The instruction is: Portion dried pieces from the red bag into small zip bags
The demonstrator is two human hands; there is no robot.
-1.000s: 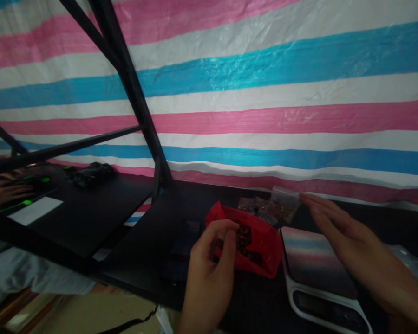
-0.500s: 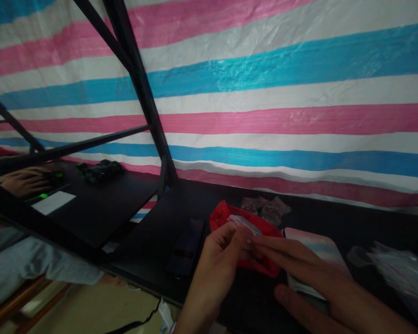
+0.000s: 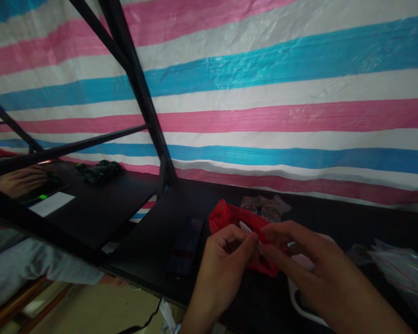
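Over a red plastic bag (image 3: 226,214), my left hand (image 3: 226,260) pinches a small clear plastic bag (image 3: 245,227) between thumb and fingers. From the right, my right hand (image 3: 306,260) closes its thumb and fingertips on the same small bag. Fingers cover most of it, so its contents are hidden. The red bag lies crumpled on the black table (image 3: 146,232), with its mouth facing up beneath my hands. Behind it rest several small clear bags (image 3: 273,208) with brownish bits inside.
A dark phone (image 3: 185,246) lies left of my hands. A pale, rounded-corner object (image 3: 299,301) is partly hidden under my right hand. Empty clear bags (image 3: 400,266) are piled at right. Beyond a black metal frame (image 3: 148,106), another person's hand (image 3: 22,181) works near a white paper (image 3: 52,204).
My right hand has gone from outstretched fingers to a pinch on the small bag. The bag has turned and shows a narrower edge. My left hand keeps its pinch.
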